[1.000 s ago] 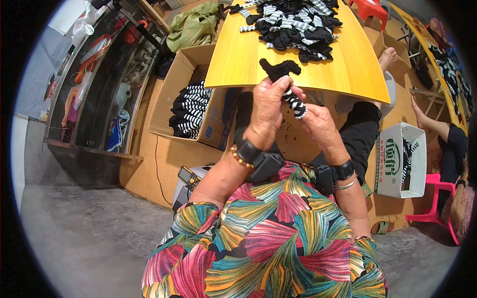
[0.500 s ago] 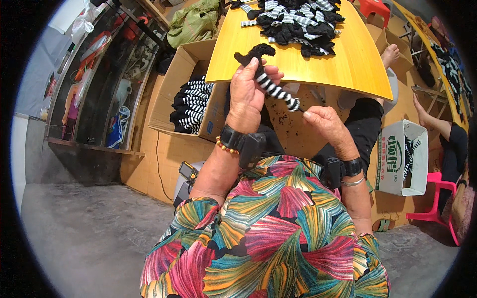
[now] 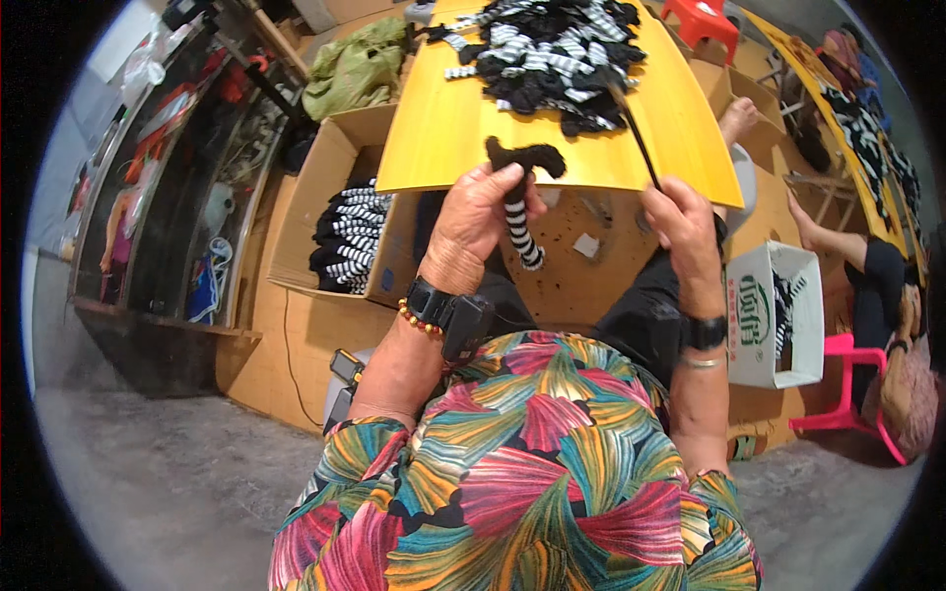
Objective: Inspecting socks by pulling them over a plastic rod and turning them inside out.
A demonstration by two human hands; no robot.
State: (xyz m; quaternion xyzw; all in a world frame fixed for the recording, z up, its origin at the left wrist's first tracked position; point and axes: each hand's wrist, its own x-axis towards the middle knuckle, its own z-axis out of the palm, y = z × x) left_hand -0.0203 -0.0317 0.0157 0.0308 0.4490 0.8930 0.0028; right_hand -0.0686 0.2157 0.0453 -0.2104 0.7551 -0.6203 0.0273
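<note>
My left hand (image 3: 471, 217) is closed on a narrow black-and-white striped knitted piece (image 3: 518, 222), pinched between thumb and fingers. Its plain black upper part spreads into two lobes above my thumb, while the striped tube hangs down below the fingers. In my right hand (image 3: 682, 222) is a thin dark rod (image 3: 639, 138), slanting up and away over the table edge. The rod's far end reaches the heap of similar black and striped knitted pieces (image 3: 552, 64) on the yellow table (image 3: 443, 143).
Left of the table, a cardboard box (image 3: 296, 231) holds stacked striped pieces. To the right are a white carton (image 3: 744, 325) with more striped pieces, a pink stool (image 3: 838, 384) and another person's legs (image 3: 838, 241). A shelf unit (image 3: 177, 197) lines the left side.
The rod, whose end was in the striped tube, is now out of it. My right hand has moved away to the right, rod pointing up at the heap; the tube hangs straighter.
</note>
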